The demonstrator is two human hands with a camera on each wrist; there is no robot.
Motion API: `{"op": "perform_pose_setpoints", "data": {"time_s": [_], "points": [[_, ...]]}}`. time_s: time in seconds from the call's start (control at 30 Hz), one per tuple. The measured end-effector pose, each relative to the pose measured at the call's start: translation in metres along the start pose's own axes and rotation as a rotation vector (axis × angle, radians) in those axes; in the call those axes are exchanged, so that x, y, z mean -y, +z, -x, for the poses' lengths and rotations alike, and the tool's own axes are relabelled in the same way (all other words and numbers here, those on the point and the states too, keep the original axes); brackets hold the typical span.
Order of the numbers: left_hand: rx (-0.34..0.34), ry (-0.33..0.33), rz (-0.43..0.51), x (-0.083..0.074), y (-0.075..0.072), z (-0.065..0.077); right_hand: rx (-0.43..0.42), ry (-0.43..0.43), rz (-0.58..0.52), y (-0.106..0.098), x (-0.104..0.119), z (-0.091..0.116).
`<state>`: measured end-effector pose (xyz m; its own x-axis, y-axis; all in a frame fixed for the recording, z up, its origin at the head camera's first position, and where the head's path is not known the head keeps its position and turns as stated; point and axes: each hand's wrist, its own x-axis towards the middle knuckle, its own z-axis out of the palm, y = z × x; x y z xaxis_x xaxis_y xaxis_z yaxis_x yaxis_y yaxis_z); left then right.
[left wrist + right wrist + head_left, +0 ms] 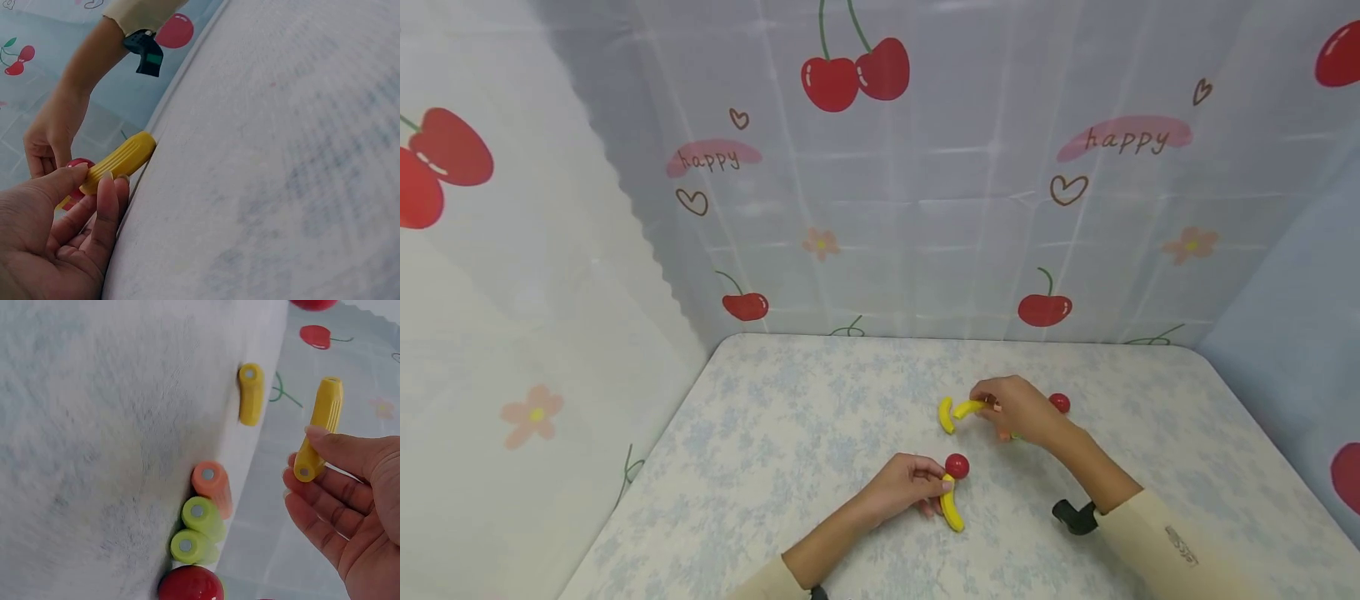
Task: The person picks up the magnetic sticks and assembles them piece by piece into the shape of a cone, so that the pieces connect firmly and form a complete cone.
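Observation:
My left hand (901,492) pinches a yellow curved magnetic rod (953,510) between thumb and fingers, low over the table. A red ball (957,466) sits at the rod's far end and seems to touch it. Farther back, my right hand (1018,408) holds a second yellow curved rod (325,412) between thumb and fingers, with a grey magnet showing at its end. Left of that one, a third yellow curved rod (946,415) lies on the table. In the right wrist view, an orange rod (212,481) lies beside two green rods (203,515), near another red ball (190,586).
The table (805,417) has a pale blue-and-white patterned cover. A curtain printed with cherries (925,208) hangs behind it and along the sides. A dark wrist mount (1075,517) sticks out from my right sleeve.

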<state>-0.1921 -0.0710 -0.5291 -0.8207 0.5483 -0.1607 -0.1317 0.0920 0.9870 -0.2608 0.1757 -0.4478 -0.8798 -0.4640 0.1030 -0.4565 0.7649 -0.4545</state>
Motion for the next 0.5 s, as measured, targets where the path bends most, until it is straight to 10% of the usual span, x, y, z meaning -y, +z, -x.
{"op": "perform_pose_setpoints", "data": {"time_s": [0.5], "points": [[-0.031,-0.014,0.051,0.002,-0.002,-0.002,-0.158,0.038,-0.059,0.007,0.009,0.036]]}}
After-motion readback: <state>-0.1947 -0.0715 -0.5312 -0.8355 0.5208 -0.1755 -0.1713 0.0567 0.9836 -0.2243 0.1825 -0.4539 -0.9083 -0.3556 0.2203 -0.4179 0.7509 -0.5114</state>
